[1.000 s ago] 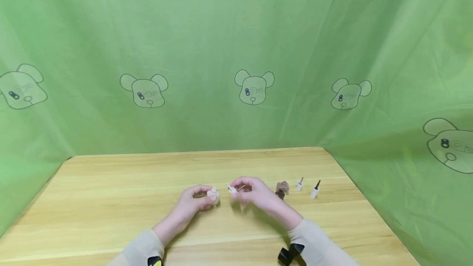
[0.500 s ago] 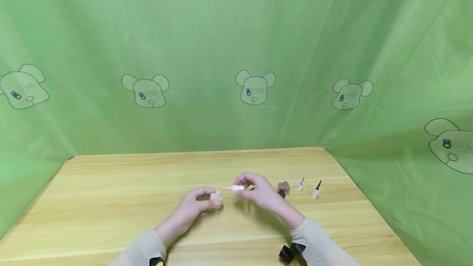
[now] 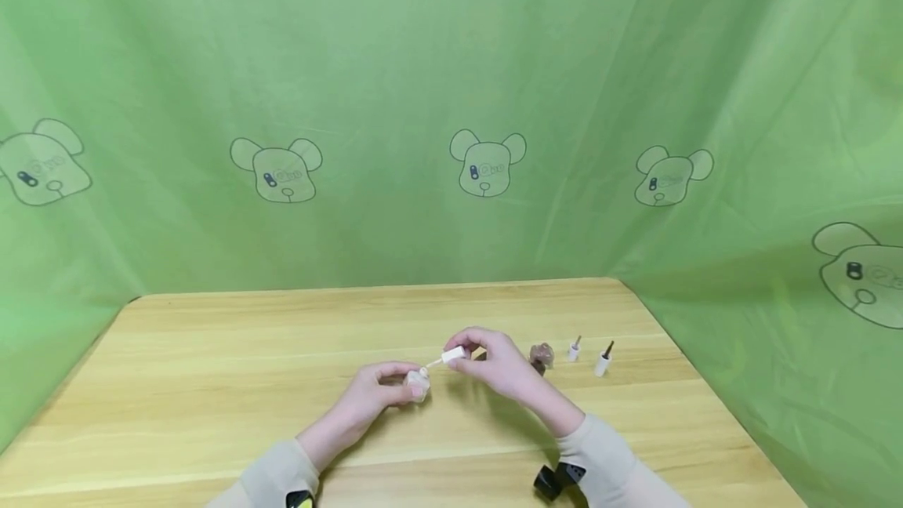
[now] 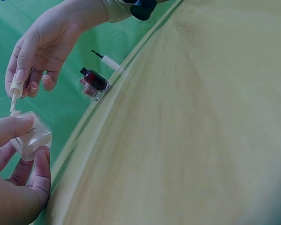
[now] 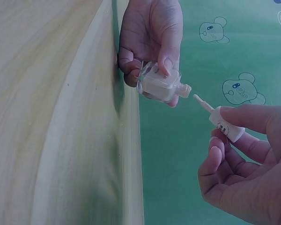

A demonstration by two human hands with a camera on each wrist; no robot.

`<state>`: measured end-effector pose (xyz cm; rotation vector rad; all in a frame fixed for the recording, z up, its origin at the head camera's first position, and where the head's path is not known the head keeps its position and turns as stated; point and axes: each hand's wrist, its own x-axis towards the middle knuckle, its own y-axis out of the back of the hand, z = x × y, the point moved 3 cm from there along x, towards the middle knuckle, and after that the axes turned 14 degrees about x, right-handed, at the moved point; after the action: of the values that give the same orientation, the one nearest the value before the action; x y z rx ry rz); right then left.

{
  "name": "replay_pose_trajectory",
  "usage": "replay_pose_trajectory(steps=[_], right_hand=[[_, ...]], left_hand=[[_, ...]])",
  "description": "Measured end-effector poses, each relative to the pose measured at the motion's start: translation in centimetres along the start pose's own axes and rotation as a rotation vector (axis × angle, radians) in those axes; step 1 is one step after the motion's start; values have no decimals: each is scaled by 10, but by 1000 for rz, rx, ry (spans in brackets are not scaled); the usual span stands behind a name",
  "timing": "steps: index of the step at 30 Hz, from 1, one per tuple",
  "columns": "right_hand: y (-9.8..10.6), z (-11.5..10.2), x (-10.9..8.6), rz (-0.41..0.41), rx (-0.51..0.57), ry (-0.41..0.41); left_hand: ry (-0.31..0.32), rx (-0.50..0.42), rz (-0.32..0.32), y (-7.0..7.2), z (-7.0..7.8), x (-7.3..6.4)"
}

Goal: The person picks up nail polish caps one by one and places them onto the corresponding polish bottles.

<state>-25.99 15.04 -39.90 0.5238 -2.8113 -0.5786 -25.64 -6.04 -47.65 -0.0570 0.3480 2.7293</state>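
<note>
My left hand (image 3: 367, 402) grips a clear glass nail polish bottle (image 5: 157, 83) of pale polish, thumb on its face, its neck uncapped. The white brush cap (image 5: 228, 125) is pinched between thumb and fingers of my right hand (image 3: 497, 367). Its pale brush (image 5: 203, 103) points at the bottle's mouth. In the right wrist view a small gap shows between the brush tip and the neck; in the head view they look almost touching. The bottle leans toward the cap.
Right of my right hand stand a pinkish-brown bottle (image 3: 542, 354) and a dark red bottle (image 4: 94, 79), close together. Two white brush caps, a nearer one (image 3: 602, 364) and a farther one (image 3: 574, 351), stand with brushes upward on the wooden table (image 3: 212, 382).
My right hand has turned the white cap so its brush swings toward the bottle and now slants down to the neck. My left hand has shifted slightly right with the bottle.
</note>
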Motion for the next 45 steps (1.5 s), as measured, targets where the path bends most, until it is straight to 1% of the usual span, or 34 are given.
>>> replay_pose_trajectory(steps=[6,13,16,23,32,41,45], right_hand=[[-1,-4,0,-11,-6,12],[-3,-2,-1,-27,-25,20],[-3,-2,0,-34,-35,24],[-7,-1,-2,-82,-56,74],[-14,-3,-5,-124,-79,84],[-16,-6,-7,-172,-95,85],[-16,-6,-7,-209,-121,109]], left_hand=[[6,5,1,1,2,0],[3,10,-8,-1,3,-1],[-5,6,-21,-2,3,-1],[-17,20,-52,-4,5,-3],[-24,22,-103,-7,9,-9],[-49,41,-120,-9,13,-10],[-58,44,-136,-10,14,-10]])
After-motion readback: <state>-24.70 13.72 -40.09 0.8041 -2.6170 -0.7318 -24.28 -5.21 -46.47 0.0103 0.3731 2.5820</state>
